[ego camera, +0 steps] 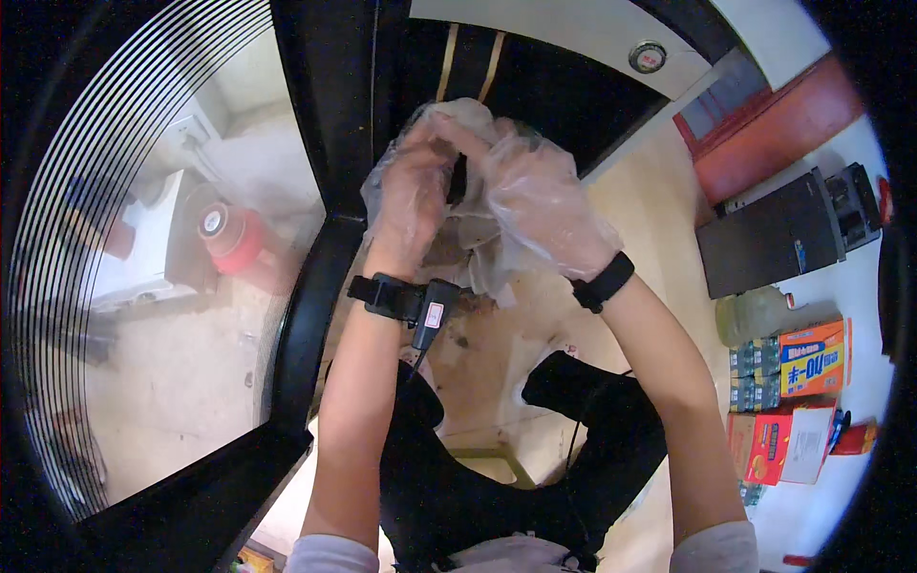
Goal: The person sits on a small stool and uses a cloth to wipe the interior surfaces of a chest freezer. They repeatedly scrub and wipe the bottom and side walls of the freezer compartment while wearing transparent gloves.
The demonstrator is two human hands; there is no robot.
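Note:
My left hand [414,190] and my right hand [539,188] meet in front of a black panel with two gold stripes [491,61]. Each wears a thin clear plastic glove. Their fingers are curled close together, and wrinkled clear plastic [458,111] bunches at the fingertips. More loose clear plastic [486,247] hangs below, between the hands. Whether it is a bag or part of a glove, I cannot tell. A dark gap or object shows between the palms. The left wrist carries a black strap with a small black device [433,314]; another black strap [605,281] circles the right wrist.
On the left stands a black-framed glass door [344,179], with a pink-red bottle [233,240] behind the glass. Along the right are a black box-shaped appliance [774,233], a jug of yellowish liquid [749,319], an orange carton [813,358] and a red carton [777,444]. Stained floor [476,336] lies below.

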